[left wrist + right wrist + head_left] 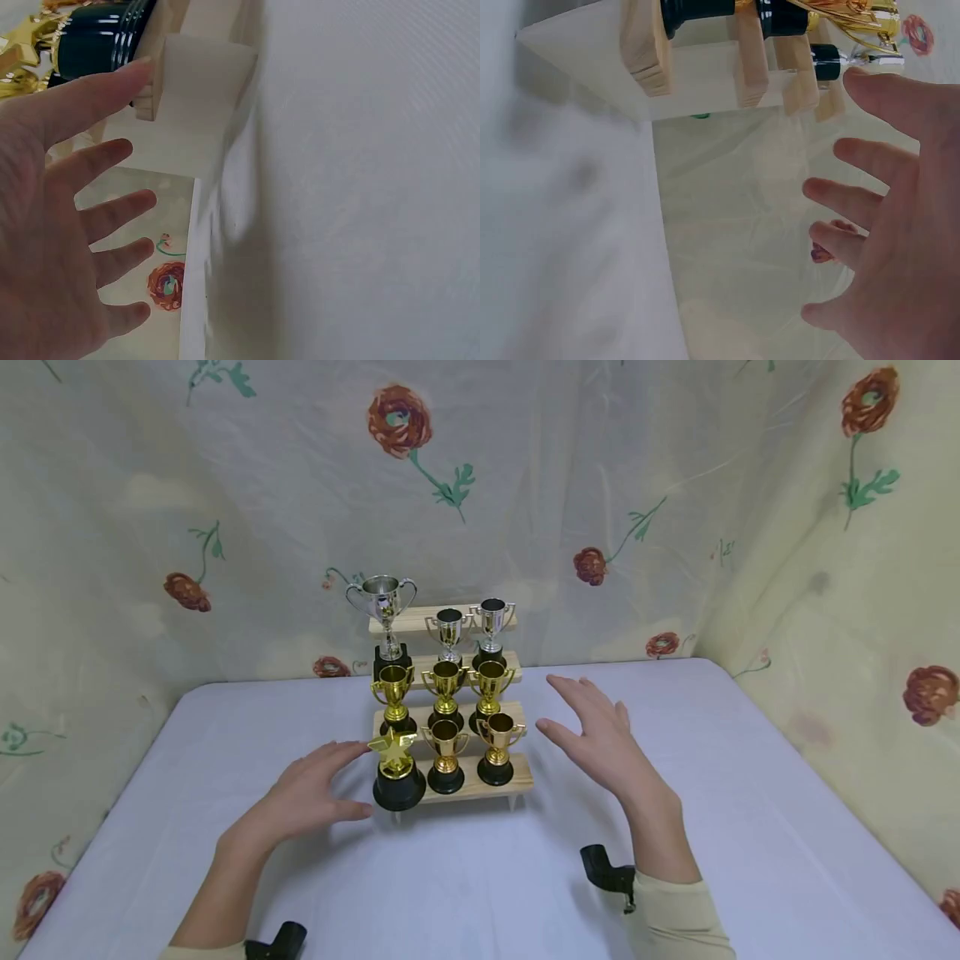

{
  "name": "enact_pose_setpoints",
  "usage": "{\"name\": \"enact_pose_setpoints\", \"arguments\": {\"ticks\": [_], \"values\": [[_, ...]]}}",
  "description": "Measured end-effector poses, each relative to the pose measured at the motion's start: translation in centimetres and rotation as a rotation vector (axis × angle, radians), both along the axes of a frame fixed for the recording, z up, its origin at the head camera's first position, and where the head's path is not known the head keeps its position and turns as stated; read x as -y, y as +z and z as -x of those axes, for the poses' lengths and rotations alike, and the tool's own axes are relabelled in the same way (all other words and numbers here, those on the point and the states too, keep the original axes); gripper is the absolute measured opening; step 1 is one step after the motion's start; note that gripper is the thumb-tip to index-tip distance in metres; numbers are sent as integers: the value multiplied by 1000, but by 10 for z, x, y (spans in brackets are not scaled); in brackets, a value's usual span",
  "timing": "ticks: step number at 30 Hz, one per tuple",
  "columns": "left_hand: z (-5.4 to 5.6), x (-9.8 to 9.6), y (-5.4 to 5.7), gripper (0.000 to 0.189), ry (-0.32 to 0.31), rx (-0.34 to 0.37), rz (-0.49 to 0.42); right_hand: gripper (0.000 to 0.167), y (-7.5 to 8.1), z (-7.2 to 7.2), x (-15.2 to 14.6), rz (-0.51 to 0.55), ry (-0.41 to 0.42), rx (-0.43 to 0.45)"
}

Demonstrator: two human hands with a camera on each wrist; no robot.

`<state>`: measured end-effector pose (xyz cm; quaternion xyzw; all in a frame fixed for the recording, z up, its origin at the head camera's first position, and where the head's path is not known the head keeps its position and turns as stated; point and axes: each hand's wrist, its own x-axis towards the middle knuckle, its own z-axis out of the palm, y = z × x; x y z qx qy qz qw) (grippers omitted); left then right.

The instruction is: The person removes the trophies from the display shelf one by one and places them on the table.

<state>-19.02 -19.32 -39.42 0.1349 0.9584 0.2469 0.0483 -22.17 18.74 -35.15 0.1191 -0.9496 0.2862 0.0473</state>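
A stepped wooden display stand (474, 787) at mid-table bears several small trophies on black bases. A gold star trophy (399, 787) is at the front left, beside two gold cups (445, 745). Behind them is a row of gold cups (446, 681). Silver cups (450, 628) fill the back, the tallest silver cup (382, 597) at left. My left hand (311, 793) is held with spread fingers by the stand's left side, its thumb overlapping the step's end in the left wrist view. To the right of the stand hovers my right hand (600, 735), fingers extended, holding nothing.
A white cloth (465, 893) covers the table. Flower-patterned curtains (525, 527) hang close behind the stand and along both sides. Black wrist mounts (609, 870) stick out inward from my forearms.
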Motion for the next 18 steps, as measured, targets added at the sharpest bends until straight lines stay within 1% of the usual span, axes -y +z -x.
{"name": "enact_pose_setpoints", "arguments": {"ticks": [5, 7, 10, 18], "values": [[0, -1, -3, 89, -18, 101, -115, 58, 5, -4, 2, 38, 45, 19], [1, -1, -4, 91, -29, 130, -153, 56, 7, -5, 2, 60, 58, 19], [1, -2, -6, 90, -36, 142, -179, 54, 9, -7, 3, 92, 74, 17], [0, -7, -6, 82, -35, 145, -194, 55, 13, -11, 6, 138, 98, 20]]}}
